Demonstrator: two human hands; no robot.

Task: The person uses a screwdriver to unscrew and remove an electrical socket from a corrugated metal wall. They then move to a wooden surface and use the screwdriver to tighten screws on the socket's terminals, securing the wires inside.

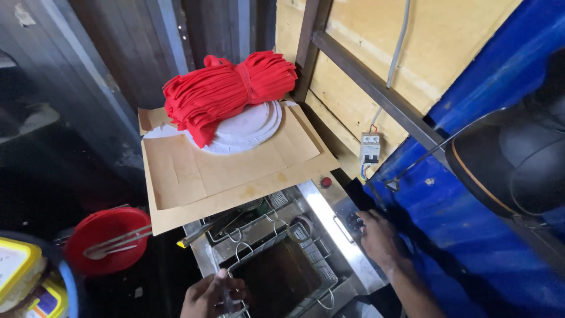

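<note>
Head view, looking down on a steel fryer [347,235] against a blue wall [471,247].

Right hand [376,235]: lies on the fryer's right side panel, fingers bent over a dark dial [353,222]. It seems to pinch the dial, but the fingertips hide the contact, so whether they are closed on it I cannot tell. A red button [326,182] sits on the same panel, up and left of the hand, apart from it.

Left hand [209,294]: at the bottom edge, fingers curled shut around a thin metal handle [226,294] at the near rim of a wire basket [312,259]. The basket sits in the fryer's near well, over dark oil [276,280]. A second well lies behind it, partly under a cardboard sheet [235,171].

On the cardboard: a stack of white plates [253,132], and lying across them a tied bundle of red bags [226,91].

Left of the fryer: a red bowl [106,232] with metal tongs [118,241] across it, well apart from both hands. A yellow-lidded tub [17,268] at the lower left corner.

On the wall behind: a small white breaker [370,148] with a grey cable rising from it. A dark round pan [506,159] hangs at right
</note>
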